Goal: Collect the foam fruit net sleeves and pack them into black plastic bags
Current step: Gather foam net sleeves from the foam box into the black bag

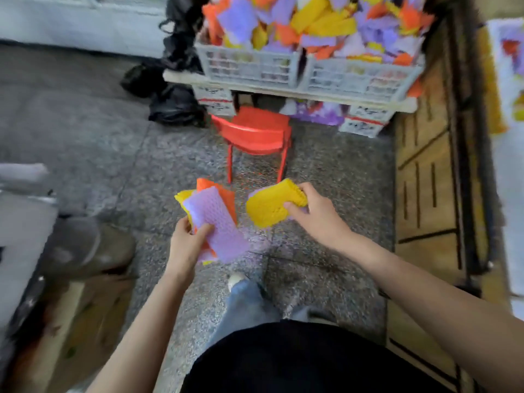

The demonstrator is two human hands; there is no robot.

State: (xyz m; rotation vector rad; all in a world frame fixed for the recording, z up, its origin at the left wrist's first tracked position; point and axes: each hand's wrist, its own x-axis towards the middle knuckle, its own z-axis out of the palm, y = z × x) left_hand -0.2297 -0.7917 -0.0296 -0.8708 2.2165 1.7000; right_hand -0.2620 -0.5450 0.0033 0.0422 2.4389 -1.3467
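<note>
At far left, black bags (175, 107) lie crumpled on the floor (113, 154). Near centre, the left hand (185, 245) grips a fanned stack (218, 222) of soft, mesh-textured foam sleeves: a purple one on top with orange and yellow edges showing behind it, the thumb across the purple face and the fingers curled under. Just right of it, apart from the stack, a folded yellow sleeve (273, 205) with a purple edge beneath is pinched in the right hand (317, 215) between thumb and curled fingers. Beyond both hands stands a red chair (255, 131); farther still, grey crates (360, 78) carry a loose heap (320, 21) of purple, yellow and orange sleeves
</note>
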